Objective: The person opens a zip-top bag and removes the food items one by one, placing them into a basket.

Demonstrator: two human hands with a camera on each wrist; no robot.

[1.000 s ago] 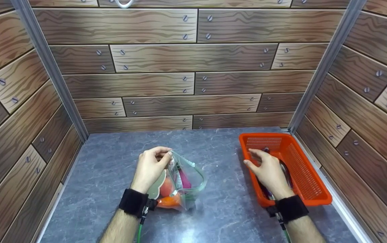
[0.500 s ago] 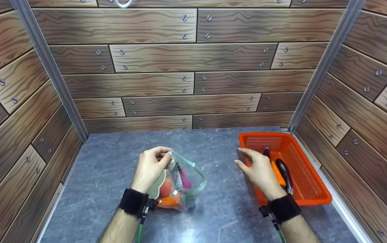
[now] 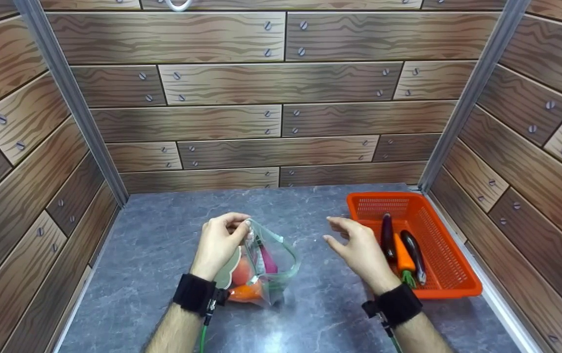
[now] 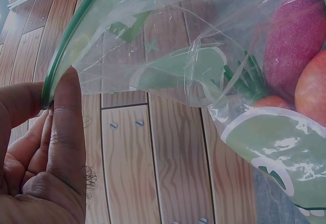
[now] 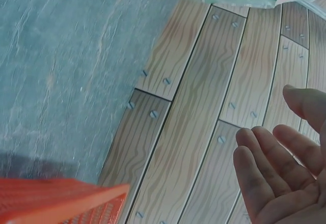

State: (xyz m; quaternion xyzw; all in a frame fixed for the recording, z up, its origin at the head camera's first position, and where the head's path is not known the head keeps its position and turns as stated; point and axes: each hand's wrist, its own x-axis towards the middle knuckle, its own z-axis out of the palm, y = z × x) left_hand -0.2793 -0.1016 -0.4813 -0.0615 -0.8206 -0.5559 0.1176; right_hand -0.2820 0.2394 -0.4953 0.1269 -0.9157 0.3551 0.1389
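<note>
Left hand (image 3: 218,243) pinching bag rim (image 3: 281,240), right hand (image 3: 359,250) open, empty.

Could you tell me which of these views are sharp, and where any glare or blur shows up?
Head view: sharp throughout, with a soft pale glare patch on the grey table near the bottom edge. Left wrist view: bright sheen on the plastic bag, its contents hazy through the film. Right wrist view: slightly soft, the orange basket corner and open right hand blurred.
</note>
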